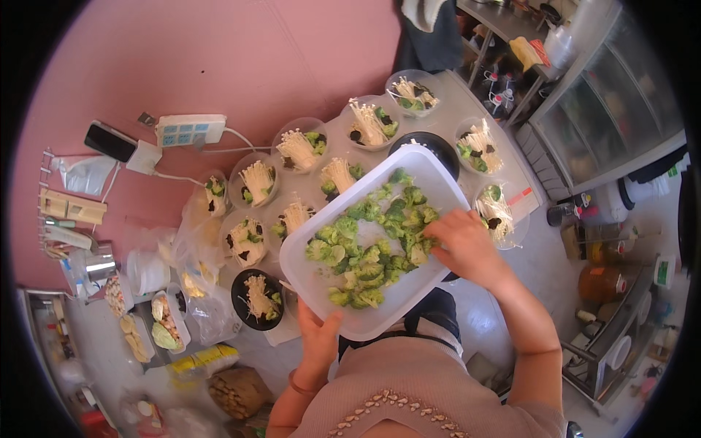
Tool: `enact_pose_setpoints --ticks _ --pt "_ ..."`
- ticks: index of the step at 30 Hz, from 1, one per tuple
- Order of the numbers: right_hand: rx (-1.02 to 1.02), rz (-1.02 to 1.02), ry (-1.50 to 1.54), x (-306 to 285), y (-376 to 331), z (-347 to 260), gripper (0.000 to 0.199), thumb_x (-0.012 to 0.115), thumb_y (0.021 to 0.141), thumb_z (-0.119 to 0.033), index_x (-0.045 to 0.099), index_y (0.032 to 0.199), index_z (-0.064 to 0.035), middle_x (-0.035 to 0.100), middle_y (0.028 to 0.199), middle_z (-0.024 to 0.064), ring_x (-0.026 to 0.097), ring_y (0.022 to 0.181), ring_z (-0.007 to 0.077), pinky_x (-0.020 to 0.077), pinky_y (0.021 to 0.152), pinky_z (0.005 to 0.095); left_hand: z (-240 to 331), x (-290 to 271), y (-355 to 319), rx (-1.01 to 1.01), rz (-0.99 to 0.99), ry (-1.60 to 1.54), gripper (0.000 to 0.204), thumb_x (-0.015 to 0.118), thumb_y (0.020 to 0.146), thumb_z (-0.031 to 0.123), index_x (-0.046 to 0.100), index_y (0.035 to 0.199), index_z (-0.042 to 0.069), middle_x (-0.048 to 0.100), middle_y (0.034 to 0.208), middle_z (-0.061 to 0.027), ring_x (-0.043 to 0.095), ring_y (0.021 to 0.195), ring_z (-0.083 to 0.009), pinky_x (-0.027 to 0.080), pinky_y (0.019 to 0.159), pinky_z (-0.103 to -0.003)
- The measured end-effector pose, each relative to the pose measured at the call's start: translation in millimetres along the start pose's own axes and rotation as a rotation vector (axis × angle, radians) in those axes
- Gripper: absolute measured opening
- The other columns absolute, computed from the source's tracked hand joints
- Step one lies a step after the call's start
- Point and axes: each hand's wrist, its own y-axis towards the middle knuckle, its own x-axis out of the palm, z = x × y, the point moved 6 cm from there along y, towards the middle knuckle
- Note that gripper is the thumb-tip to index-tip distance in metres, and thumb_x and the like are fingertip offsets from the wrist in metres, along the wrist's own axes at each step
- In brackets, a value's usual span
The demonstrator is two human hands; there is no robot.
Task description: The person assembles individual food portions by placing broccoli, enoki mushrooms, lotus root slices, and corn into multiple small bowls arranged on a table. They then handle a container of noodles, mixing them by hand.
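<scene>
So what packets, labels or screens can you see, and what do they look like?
Phone: upper left on the pink wall, dark blank screen, rectangular.
Power strip: beside the phone, white with blue sockets.
Yellow packets: lower left on the counter, flat stack.
Jar: right shelf, orange-brown with a white label.

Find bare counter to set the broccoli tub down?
Little. One bare strip of counter past the far-right bowls; elsewhere mushroom bowls crowd it. Left hand holds the broccoli tub; right hand is in it.
</scene>
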Motion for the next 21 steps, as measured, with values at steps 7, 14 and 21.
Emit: enact_pose_setpoints --ticks 7,14,21 --pt "-0.050 0.171 0.269 5 25 -17 0.031 0.076 0.073 -0.009 0.059 0.098 -0.0048 0.049 0.106 0.0143 0.060 0.088 0.0318 0.0527 0.073 0.0395 0 -3 -1 0.003 0.017 -0.039 0.072 0.053 0.080 -0.010 0.025 0.145 0.001 0.044 0.137 -0.0120 0.047 0.125 -0.0212 0.038 0.105 -0.035" --pt "-0.149 0.210 0.233 20 51 -44 0.031 0.076 0.071 -0.007 0.055 0.094 -0.0038 0.051 0.106 0.0131 0.062 0.087 0.0291 0.0528 0.071 0.0391 0 -24 1 -0.019 0.144 -0.124 0.070 0.053 0.081 -0.008 0.027 0.145 0.003 0.044 0.137 -0.0124 0.047 0.124 -0.0227 0.040 0.103 -0.036" --pt "0.006 0.196 1.290 -48 50 8 0.026 0.064 0.078 0.004 0.051 0.097 -0.0085 0.056 0.090 -0.0024 0.055 0.082 0.0061 0.0433 0.067 0.0210 9 -62 4 0.029 0.261 -0.189 0.068 0.055 0.083 -0.004 0.028 0.145 0.005 0.044 0.138 -0.0120 0.046 0.125 -0.0244 0.040 0.103 -0.039"
